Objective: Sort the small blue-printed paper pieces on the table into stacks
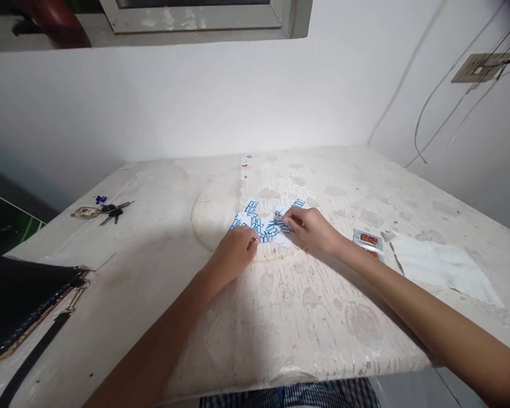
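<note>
Several small white sachets printed in blue (259, 222) lie in a loose pile at the middle of a worn white table (280, 317). My left hand (234, 253) rests on the pile's near left side, fingers curled down onto a sachet. My right hand (311, 229) comes in from the right and pinches a sachet at the pile's right side between thumb and fingers. Part of the pile is hidden under both hands.
A bunch of keys (104, 211) lies at the table's far left. A black bag with a strap (21, 306) sits at the near left corner. A foil blister strip of reddish pills (369, 241) and a white sheet (444, 266) lie right. Wall behind, cables (425, 113) at right.
</note>
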`<state>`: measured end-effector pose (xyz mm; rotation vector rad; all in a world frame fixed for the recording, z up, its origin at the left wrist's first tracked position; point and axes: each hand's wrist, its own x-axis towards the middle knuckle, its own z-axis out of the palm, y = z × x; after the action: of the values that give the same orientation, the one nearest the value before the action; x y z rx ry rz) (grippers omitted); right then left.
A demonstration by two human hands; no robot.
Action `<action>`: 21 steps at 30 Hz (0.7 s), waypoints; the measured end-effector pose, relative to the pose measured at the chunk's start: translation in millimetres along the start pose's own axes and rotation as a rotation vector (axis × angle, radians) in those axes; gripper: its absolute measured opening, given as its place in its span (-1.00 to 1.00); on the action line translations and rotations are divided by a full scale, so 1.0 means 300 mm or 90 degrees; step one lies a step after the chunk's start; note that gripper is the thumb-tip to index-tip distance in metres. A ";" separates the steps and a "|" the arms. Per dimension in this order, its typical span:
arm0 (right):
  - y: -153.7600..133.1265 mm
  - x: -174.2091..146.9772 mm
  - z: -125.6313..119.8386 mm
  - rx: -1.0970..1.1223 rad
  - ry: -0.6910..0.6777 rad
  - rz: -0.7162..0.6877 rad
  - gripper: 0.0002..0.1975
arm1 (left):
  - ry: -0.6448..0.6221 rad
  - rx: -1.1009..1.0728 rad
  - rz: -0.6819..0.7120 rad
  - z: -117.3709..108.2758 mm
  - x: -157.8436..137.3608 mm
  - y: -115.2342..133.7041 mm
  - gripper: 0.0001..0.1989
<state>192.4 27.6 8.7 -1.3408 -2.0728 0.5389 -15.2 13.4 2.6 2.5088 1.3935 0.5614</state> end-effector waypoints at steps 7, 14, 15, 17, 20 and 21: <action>-0.053 -0.035 -0.034 -0.247 -0.176 -0.063 -0.76 | 0.005 -0.011 -0.006 -0.003 -0.001 0.003 -0.83; -0.084 -0.069 0.010 -0.461 -0.151 -0.179 -0.75 | -0.002 -0.004 0.000 -0.002 -0.003 0.002 -0.81; -0.081 -0.070 0.016 -0.474 -0.141 -0.189 -0.73 | -0.002 -0.003 -0.001 -0.002 -0.003 0.001 -0.81; -0.072 -0.067 0.016 -0.472 -0.120 -0.186 -0.71 | -0.003 -0.005 -0.001 -0.001 -0.001 0.000 -0.82; -0.062 -0.054 -0.013 -0.372 -0.108 -0.141 -0.75 | -0.002 -0.010 -0.002 -0.002 0.001 -0.002 -0.82; -0.060 -0.050 -0.024 -0.301 -0.119 -0.132 -0.77 | -0.001 -0.010 -0.001 -0.002 0.002 -0.002 -0.82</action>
<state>189.8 6.8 21.4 -1.3397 -2.5681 0.0845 -15.6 14.2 3.0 2.4943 1.3854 0.5671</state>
